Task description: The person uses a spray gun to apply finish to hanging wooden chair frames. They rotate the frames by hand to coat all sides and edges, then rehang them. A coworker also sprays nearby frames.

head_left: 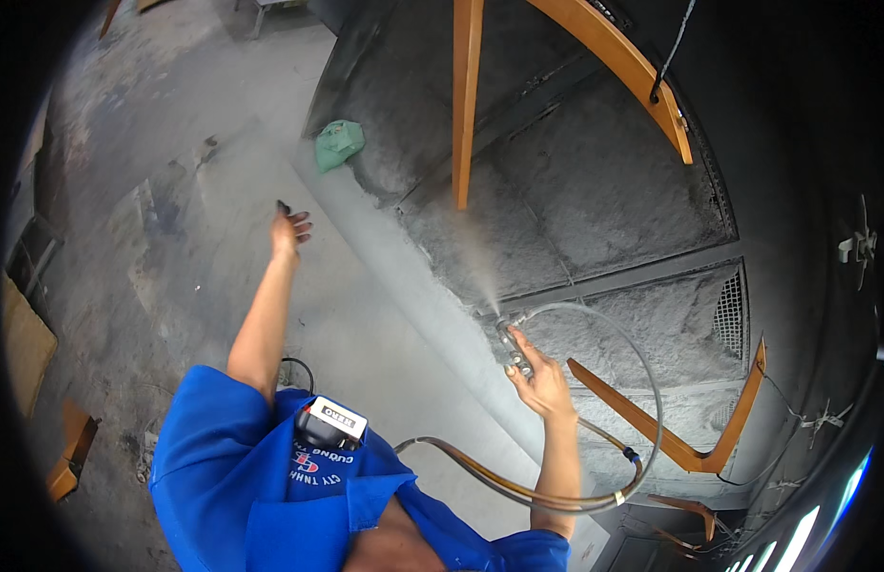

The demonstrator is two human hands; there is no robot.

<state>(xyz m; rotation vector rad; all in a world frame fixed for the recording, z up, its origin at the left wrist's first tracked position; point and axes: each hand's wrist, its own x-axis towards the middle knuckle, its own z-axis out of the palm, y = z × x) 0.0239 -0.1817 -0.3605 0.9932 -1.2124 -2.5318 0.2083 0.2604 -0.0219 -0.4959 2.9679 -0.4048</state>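
My right hand (542, 381) is closed around a metal spray gun (511, 348). A pale mist (477, 262) fans out from its nozzle toward the lower end of a hanging wooden bar (467, 105). A clear hose (654, 391) and a brown hose (504, 483) loop from the gun past my right forearm. Out to the left, my left hand (288, 229) is held in the air with its fingers apart and dark-stained; no held thing shows in it.
Curved wooden frames hang at the upper right (625, 69) and lower right (695, 456). Dusty grey filter panels (623, 181) line the right side. A green bag (338, 145) lies at their edge. Wooden pieces (72, 448) stand at the far left on the concrete floor (213, 276).
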